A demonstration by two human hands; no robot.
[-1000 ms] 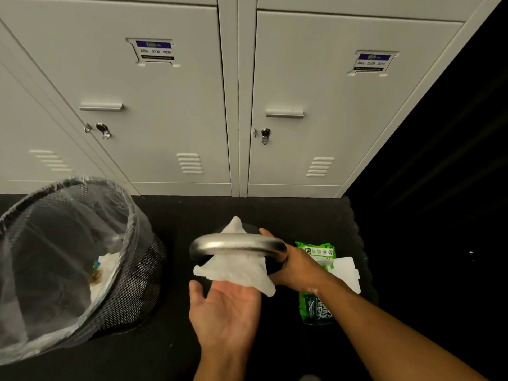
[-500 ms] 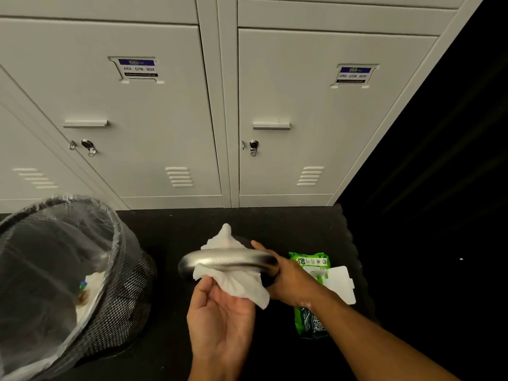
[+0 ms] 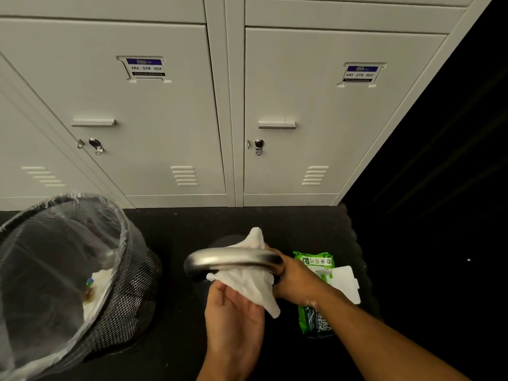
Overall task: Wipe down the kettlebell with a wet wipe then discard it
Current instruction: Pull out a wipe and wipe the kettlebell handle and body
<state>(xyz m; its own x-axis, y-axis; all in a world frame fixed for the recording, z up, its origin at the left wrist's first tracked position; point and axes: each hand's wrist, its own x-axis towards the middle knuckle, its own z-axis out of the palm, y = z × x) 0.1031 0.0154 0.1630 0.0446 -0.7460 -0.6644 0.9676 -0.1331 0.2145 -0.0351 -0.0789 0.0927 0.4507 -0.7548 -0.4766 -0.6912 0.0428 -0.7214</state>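
The kettlebell (image 3: 233, 261) sits low in the middle of the view on the dark floor (image 3: 176, 229), and only its shiny metal handle shows clearly; the dark body beneath is hard to make out. A white wet wipe (image 3: 247, 284) is threaded through the handle, with one end poking up behind the bar and the rest hanging down in front. The right hand (image 3: 295, 279) is curled round the right end of the handle, touching the wipe there. The left hand (image 3: 233, 312) is just below the bar, palm up, with its fingers closing on the hanging part of the wipe and holding it. Just beside the right wrist, on the floor, lies a green pack of wipes (image 3: 316, 298) with its white flap lid (image 3: 345, 281) standing open. To the left, well apart from the kettlebell, stands a black mesh bin (image 3: 129, 306) lined with a clear plastic bag (image 3: 68, 215); inside it lie some crumpled white pieces (image 3: 96, 295), along with a small brownish scrap and a bit of blue and green that are too small to tell. Behind everything runs a row of pale grey lockers (image 3: 165, 111), each door with a handle, a lock, vent slots and a label (image 3: 145, 67) reading ARA GYM and a number. To the right of the lockers the room falls into darkness.
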